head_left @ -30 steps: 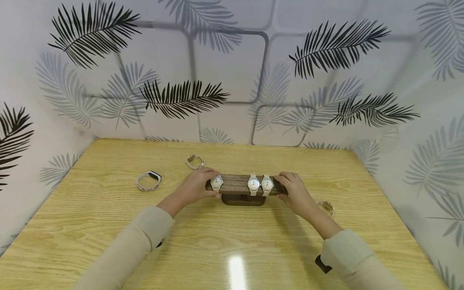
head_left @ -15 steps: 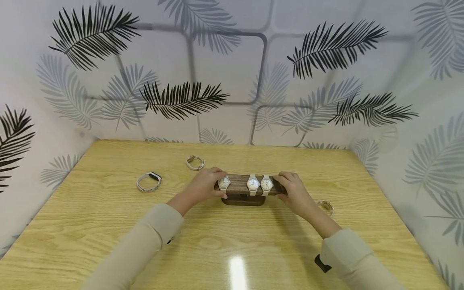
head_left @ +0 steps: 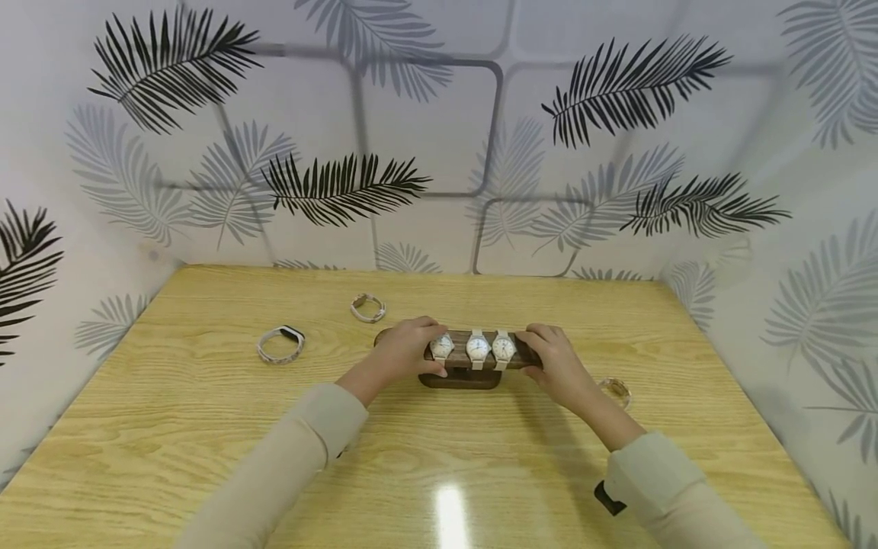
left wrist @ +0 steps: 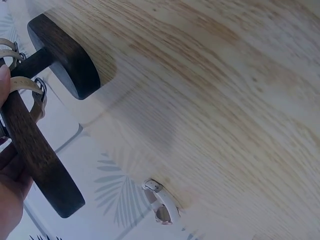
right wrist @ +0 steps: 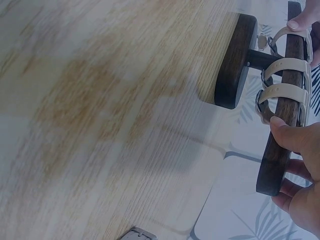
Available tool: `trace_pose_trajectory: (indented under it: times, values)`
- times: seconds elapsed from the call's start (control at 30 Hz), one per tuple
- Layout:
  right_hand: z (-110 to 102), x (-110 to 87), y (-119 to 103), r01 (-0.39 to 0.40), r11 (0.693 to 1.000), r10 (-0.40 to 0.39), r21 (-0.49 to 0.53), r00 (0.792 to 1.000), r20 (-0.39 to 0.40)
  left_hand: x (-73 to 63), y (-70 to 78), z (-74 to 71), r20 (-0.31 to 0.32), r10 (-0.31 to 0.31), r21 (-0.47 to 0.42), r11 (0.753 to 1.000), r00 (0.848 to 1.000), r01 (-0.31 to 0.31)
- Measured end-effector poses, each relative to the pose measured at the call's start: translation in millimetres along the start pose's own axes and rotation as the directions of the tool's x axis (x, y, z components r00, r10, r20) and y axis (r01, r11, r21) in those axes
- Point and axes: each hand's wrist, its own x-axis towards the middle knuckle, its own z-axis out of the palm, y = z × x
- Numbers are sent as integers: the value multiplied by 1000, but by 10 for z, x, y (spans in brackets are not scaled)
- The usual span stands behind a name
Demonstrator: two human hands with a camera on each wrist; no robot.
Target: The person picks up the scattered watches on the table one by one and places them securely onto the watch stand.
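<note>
A dark wooden watch stand point(head_left: 527, 354) with a T-shaped bar stands on the table. Three white-dialled watches with cream straps are around its bar. My left hand point(head_left: 406, 352) pinches the leftmost watch point(head_left: 442, 348), thumb in front and fingers behind. The middle watch point(head_left: 478, 348) and the rightmost watch point(head_left: 504, 349) sit close together just right of it. With my right hand point(head_left: 559, 370) I grip the bar's right end, the thumb point(right wrist: 282, 131) along its near side. In the left wrist view, the bar's bare left end point(left wrist: 47, 170) sticks out past my left hand.
On the wooden table point(head_left: 411, 457), a white fitness band point(head_left: 281, 345) lies at the left and a pale-strapped watch point(head_left: 368, 308) lies farther back. Another watch point(head_left: 616, 392) rests beside my right forearm. A leaf-patterned wall point(head_left: 453, 229) rises behind the table.
My left hand has slid the leftmost watch rightward along the bar, close to the middle one, uncovering the bar's left end. My right hand has stayed in place.
</note>
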Motion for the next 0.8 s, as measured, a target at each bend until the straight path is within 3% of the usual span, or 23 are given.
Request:
trace_pose_trajectory:
  times: [0.53,0.8]
  values:
    - [-26,10,-15,6,1000,-6,0,1000,-13,110,23,98,-42,49,28,998,998,-48]
    - [-11,-14,-3,8,1000,-8,-2,1000,-4,67,19,111,-30,-5,-13,1000,1000,5]
